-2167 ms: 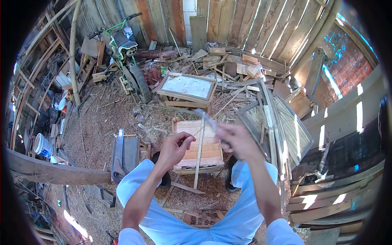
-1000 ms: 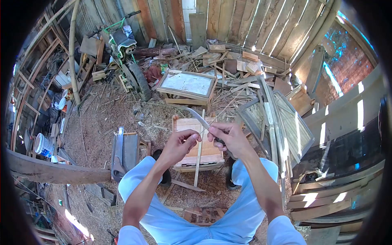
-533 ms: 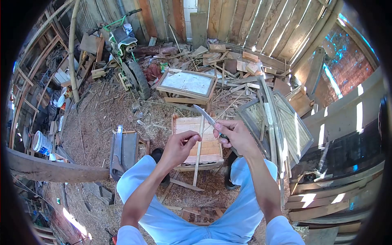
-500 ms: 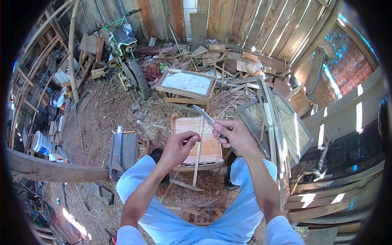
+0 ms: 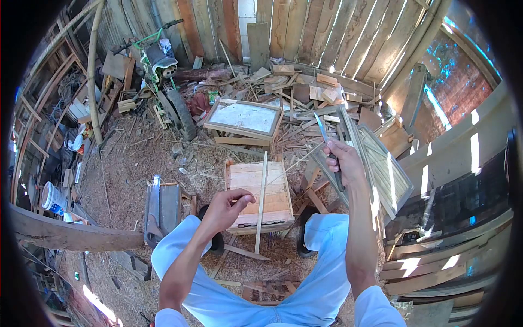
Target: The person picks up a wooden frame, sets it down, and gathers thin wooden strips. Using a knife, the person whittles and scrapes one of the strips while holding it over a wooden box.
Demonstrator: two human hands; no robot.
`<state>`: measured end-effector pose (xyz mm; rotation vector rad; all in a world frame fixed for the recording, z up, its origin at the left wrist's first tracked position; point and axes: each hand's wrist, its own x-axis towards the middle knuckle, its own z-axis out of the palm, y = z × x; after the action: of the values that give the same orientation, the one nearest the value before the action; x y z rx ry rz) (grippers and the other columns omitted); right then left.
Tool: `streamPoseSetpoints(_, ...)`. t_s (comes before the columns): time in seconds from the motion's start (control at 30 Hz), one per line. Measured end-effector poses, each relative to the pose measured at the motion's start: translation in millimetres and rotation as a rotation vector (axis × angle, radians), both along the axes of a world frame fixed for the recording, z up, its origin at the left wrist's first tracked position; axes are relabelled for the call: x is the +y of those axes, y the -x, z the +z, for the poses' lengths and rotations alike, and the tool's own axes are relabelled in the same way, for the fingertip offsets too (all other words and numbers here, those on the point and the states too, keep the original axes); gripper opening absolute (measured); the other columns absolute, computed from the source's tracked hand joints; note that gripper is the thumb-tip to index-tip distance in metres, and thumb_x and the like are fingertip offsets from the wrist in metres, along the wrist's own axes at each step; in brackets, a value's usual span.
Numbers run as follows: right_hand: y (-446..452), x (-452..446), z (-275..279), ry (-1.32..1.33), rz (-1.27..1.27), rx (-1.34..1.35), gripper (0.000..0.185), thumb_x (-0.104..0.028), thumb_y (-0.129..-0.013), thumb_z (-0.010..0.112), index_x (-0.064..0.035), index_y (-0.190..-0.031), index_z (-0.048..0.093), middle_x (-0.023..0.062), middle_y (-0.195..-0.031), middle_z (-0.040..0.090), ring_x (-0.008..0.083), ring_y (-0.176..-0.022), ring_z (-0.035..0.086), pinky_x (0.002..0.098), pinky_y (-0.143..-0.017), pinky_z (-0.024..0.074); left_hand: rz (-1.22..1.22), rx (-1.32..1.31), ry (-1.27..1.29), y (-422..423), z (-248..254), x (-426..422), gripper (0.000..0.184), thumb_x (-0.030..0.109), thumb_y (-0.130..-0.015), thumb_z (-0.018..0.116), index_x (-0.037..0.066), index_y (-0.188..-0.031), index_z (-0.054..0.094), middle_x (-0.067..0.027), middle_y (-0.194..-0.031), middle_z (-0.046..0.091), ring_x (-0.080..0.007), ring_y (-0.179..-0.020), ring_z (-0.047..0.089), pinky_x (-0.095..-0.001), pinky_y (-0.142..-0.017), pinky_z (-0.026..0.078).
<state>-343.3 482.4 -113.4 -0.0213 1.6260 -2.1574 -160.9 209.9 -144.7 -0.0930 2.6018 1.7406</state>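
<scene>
My left hand is closed in a pinch in front of a small slatted wooden box. From its fingertips a thin wooden sliver seems to run up and to the right above the box. My right hand grips a knife by its handle, blade pointing up and away, well apart from my left hand. A long narrow wooden strip leans across the box, its lower end down by the floor between my feet.
At left, a handsaw lies on a low dark-topped stool. Ahead stand a framed white panel, a scrap wood pile and a motorbike. Slatted panels lean at right. Shavings cover the floor.
My right hand has swung the knife up and to the right, away from my left hand. My left hand has shifted slightly left and down.
</scene>
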Motion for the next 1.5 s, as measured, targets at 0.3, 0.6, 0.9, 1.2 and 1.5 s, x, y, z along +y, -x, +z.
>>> streamPoseSetpoints(0.3, 5.6, 14.3, -26.4, -0.059, -0.215, 0.113, 0.023, -0.019, -0.096, 0.051, -0.0014, -0.11, 0.058, 0.0008, -0.076, 0.055, 0.0051, -0.051, 0.042, 0.0185, -0.04, 0.0314, 0.126, -0.16, -0.528, 15.5, 3.9, -16.5, 0.02, 0.02, -0.094, 0.057, 0.0, -0.098, 0.063, -0.0008, -0.076, 0.061, -0.0086, -0.075, 0.057, -0.0247, -0.068, 0.048)
streamPoseSetpoints(0.6, -70.3, -72.6, -35.1, -0.164, 0.068, 0.112, 0.025, -0.024, -0.094, 0.057, -0.0026, -0.106, 0.062, -0.0009, -0.07, 0.055, 0.0027, -0.046, 0.039, 0.0198, -0.038, 0.029, 0.2, 0.241, -0.544, 64.5, -19.5, 5.6, 0.021, 0.019, -0.093, 0.06, 0.001, -0.102, 0.063, -0.002, -0.081, 0.062, -0.0078, -0.072, 0.056, -0.0233, -0.07, 0.046)
streamPoseSetpoints(0.9, -91.0, -84.7, -40.6, -0.503, 0.351, 0.341, 0.013, -0.014, -0.086, 0.065, -0.0021, -0.089, 0.069, -0.0043, -0.062, 0.054, 0.0042, -0.056, 0.044, 0.0241, -0.053, 0.0356, 0.306, 0.274, -0.578, 62.0, -28.4, -9.8, 0.019, 0.019, -0.091, 0.062, 0.002, -0.1, 0.063, -0.001, -0.08, 0.063, -0.0068, -0.074, 0.056, -0.0228, -0.068, 0.045)
streamPoseSetpoints(1.2, -71.4, -67.5, -52.1, -0.729, 0.157, 0.612, 0.011, -0.01, -0.081, 0.066, -0.0015, -0.087, 0.069, 0.0097, -0.063, 0.062, 0.0164, -0.057, 0.055, 0.0308, -0.06, 0.0438, 0.787, 0.364, -0.286, 44.7, -10.4, -69.3, 0.022, 0.018, -0.087, 0.065, 0.001, -0.101, 0.061, -0.007, -0.092, 0.063, -0.0136, -0.082, 0.057, -0.0274, -0.071, 0.044)
streamPoseSetpoints(1.5, -57.0, -54.7, -50.2, -0.94, 0.117, 0.998, 0.012, -0.014, -0.083, 0.064, -0.0033, -0.087, 0.065, 0.0208, -0.076, 0.065, 0.0392, -0.072, 0.062, 0.0461, -0.065, 0.048, 0.308, 0.692, 0.83, 32.6, 16.2, -55.2, 0.029, 0.011, -0.077, 0.069, 0.012, -0.105, 0.062, -0.0074, -0.11, 0.06, -0.0263, -0.11, 0.053, -0.0449, -0.095, 0.036)
